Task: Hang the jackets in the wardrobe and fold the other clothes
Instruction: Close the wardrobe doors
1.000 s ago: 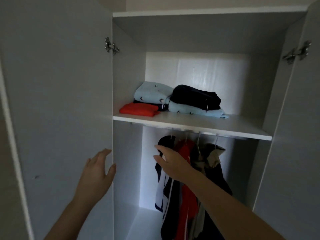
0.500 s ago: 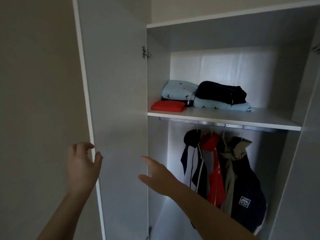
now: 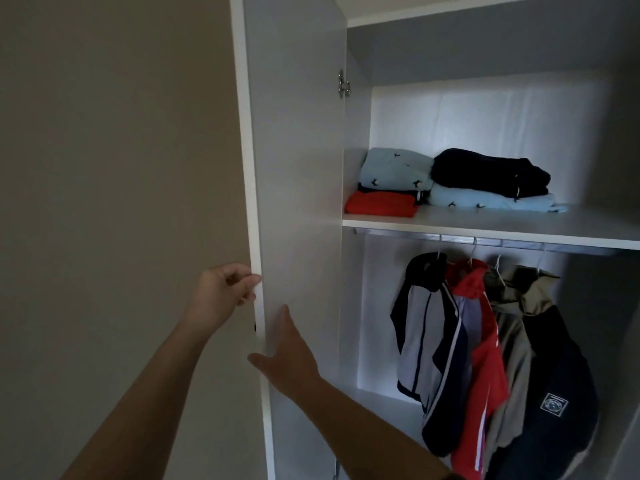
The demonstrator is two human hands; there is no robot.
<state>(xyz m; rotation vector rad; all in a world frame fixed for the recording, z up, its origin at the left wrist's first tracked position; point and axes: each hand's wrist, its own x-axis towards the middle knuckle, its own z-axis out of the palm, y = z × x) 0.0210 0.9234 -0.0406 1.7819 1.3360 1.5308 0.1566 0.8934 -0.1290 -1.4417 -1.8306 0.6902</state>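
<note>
Curls the fingers point(image 3: 242, 277) of the left hand point(image 3: 221, 294) round the near free edge of the tall white laminate wardrobe door point(image 3: 298, 168). Lays the right hand point(image 3: 289, 356) flat on that door's inner face just below, fingers straight, thumb up, holding nothing.

Faces the open white wardrobe point(image 3: 485, 112), with the door standing out on the left. Finds at least three hanging jackets on the metal rail point(image 3: 519, 243) under the white shelf point(image 3: 502, 227), all pressed together. From left to right:
- a grey-and-navy jacket point(image 3: 426, 341)
- a red jacket with white stripes point(image 3: 485, 362)
- an olive-and-navy hooded jacket point(image 3: 550, 368)

Finds folded clothes on the shelf above, at its left end:
- a dark navy bundle point(image 3: 485, 173) on a pale blue patterned piece point(image 3: 491, 201)
- another pale blue patterned piece point(image 3: 394, 168) to the left
- a flat red piece point(image 3: 381, 205) nearest

Looks like the closing of the door, with hanging and folding apparently finished. To do it well:
- Swing the door right in one slow arc, guiding with the flat palm.
- Slide the curled fingers off the edge before it meets the frame, to avoid a pinch.
- Watch that no sleeve strays into the gap, though all hang well right of the metal hinge point(image 3: 343, 85).

Spots a small white square patch point(image 3: 553, 405) low on the navy panel of the hooded jacket, with writing too small to read. Sees no other label.
</note>
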